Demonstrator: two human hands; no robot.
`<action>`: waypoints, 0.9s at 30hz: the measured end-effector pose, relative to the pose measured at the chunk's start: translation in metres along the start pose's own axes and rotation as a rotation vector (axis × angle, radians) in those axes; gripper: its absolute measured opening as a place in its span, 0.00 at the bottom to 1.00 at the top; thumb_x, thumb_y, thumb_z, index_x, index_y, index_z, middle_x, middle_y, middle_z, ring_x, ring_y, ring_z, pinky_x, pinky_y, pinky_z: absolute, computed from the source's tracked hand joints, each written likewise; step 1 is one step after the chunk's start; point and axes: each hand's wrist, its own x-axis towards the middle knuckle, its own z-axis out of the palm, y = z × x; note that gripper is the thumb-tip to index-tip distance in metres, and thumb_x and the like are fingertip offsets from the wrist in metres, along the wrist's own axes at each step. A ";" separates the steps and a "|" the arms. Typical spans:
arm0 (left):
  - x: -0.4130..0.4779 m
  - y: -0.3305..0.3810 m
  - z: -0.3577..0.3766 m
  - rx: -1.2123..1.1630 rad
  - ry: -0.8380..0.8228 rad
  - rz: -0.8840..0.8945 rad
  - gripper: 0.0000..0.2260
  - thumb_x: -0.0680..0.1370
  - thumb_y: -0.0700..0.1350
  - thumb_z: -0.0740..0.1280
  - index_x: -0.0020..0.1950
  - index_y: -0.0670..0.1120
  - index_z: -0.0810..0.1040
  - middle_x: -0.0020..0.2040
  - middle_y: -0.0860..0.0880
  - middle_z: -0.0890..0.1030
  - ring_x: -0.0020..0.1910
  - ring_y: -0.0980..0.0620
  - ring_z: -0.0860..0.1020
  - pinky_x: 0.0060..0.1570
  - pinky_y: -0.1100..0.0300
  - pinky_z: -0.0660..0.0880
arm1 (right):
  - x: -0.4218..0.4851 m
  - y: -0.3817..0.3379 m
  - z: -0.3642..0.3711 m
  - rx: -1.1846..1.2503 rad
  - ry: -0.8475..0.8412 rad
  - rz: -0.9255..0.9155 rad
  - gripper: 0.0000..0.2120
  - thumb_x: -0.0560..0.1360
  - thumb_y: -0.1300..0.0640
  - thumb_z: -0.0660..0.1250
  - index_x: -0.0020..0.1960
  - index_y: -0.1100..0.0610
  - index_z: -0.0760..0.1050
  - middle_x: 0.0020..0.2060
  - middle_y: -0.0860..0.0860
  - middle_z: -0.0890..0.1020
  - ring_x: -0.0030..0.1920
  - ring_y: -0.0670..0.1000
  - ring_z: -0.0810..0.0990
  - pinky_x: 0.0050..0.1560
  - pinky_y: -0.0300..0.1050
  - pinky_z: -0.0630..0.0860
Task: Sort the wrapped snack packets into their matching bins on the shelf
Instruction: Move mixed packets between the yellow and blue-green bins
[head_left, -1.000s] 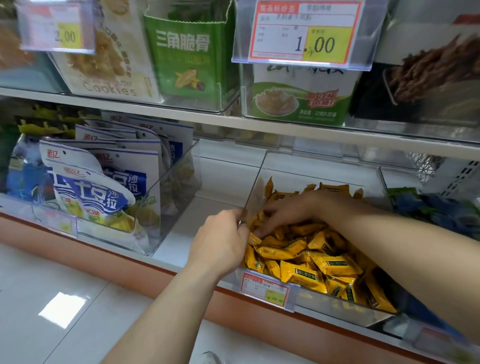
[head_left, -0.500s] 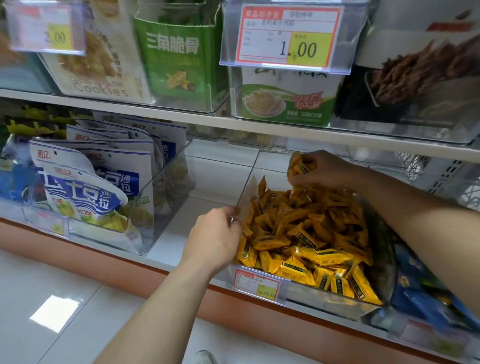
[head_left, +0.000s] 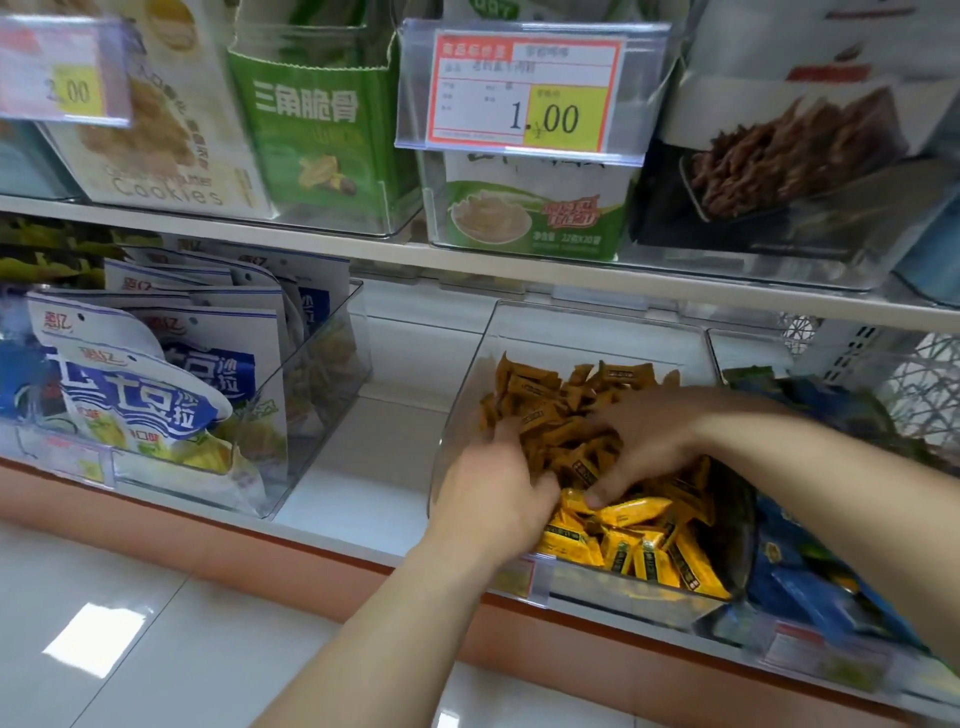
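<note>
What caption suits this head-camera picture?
Left hand and right hand reach among yellow snack packets in a clear shelf bin.

yellow snack packets (head_left: 631, 540) | heaped loose | inside clear bin (head_left: 597, 332)

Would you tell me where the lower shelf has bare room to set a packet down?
The bare shelf strip between the bag bin and the yellow-packet bin is free. That bin is crowded: piled packets, left hand and right hand in it. Blue packets fill the bin to its right.
</note>
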 end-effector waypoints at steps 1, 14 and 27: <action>0.004 -0.001 0.004 0.060 -0.055 -0.067 0.23 0.75 0.56 0.66 0.66 0.49 0.69 0.58 0.44 0.79 0.55 0.40 0.79 0.49 0.52 0.76 | 0.001 -0.002 0.005 -0.012 0.019 0.018 0.49 0.64 0.24 0.68 0.77 0.46 0.61 0.74 0.50 0.69 0.70 0.55 0.70 0.63 0.47 0.69; 0.073 0.010 0.029 -0.231 -0.384 -0.332 0.39 0.72 0.67 0.65 0.77 0.47 0.66 0.71 0.44 0.73 0.65 0.41 0.75 0.65 0.49 0.72 | 0.037 0.006 0.027 0.865 0.091 -0.004 0.55 0.62 0.47 0.83 0.79 0.40 0.52 0.75 0.50 0.67 0.70 0.56 0.70 0.64 0.49 0.70; 0.076 -0.016 0.027 -1.339 -0.359 -0.348 0.18 0.77 0.54 0.65 0.57 0.42 0.83 0.50 0.38 0.84 0.42 0.43 0.84 0.39 0.55 0.80 | 0.035 0.004 0.015 1.448 0.206 -0.264 0.29 0.71 0.70 0.73 0.68 0.52 0.72 0.55 0.57 0.84 0.54 0.59 0.84 0.57 0.64 0.79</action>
